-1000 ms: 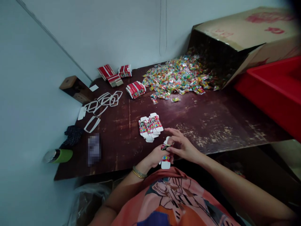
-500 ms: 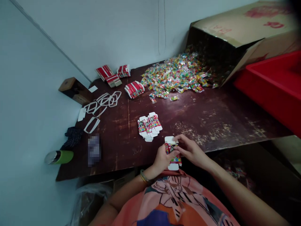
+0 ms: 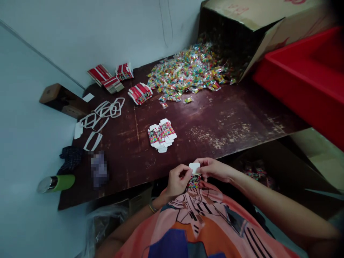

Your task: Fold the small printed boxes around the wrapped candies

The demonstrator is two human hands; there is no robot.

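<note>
Close to my body, past the table's front edge, a small printed carton (image 3: 194, 181) with a white end flap is held between both hands. My left hand (image 3: 177, 180) pinches its left side near the flap. On the other side, my right hand (image 3: 213, 170) grips the carton by its upper right edge, fingers partly hidden behind it. Just beyond my hands lies a loose pile of flat printed cartons (image 3: 162, 135) with white flaps. A heap of wrapped candies (image 3: 185, 71) spreads across the back of the table.
Banded carton stacks (image 3: 140, 94) and white paper bands (image 3: 103, 109) lie on the table (image 3: 129, 154) at the left. A green bottle (image 3: 63, 182) and dark cloth (image 3: 70, 157) are by the left edge. A large cardboard box (image 3: 252, 16) and red bin (image 3: 301, 61) stand at right.
The carton has come down closer to my body, and both hands now hold it near its white top flap. The whole view has shifted, with the table items appearing further left and higher.
</note>
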